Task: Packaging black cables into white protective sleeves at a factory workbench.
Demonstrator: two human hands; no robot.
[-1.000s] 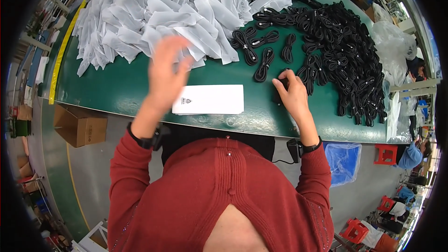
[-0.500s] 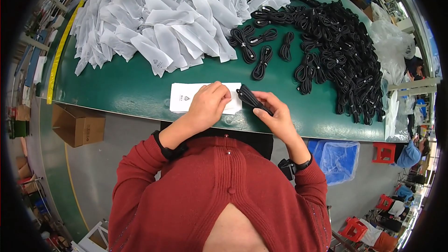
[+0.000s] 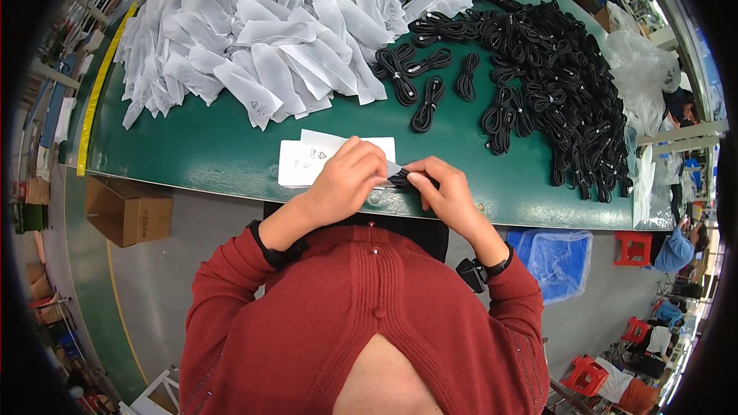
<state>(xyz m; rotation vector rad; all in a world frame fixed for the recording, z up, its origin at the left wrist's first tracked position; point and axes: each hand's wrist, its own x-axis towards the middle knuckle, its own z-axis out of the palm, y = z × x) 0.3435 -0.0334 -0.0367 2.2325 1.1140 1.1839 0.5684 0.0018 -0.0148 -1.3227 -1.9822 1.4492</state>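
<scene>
Left hand (image 3: 347, 175) curled, fingers pinching the mouth of a white flat bag (image 3: 307, 163) lying at the near edge of the green worktop (image 3: 200, 146). Right hand (image 3: 446, 192) closed around a black coiled cable (image 3: 401, 179), held touching the bag opening. Far left: heap of white bags (image 3: 261, 38). Far right: pile of black cables (image 3: 538, 69). Cardboard box (image 3: 127, 211) on the floor, left.

left hand (image 3: 350, 177): was raised by the white bags, now down on the white pouch (image 3: 307, 163) at the table edge | right hand (image 3: 446, 188): left the loose cables, now meets the left | black cable bundle (image 3: 403, 179): from pile into both hands
</scene>
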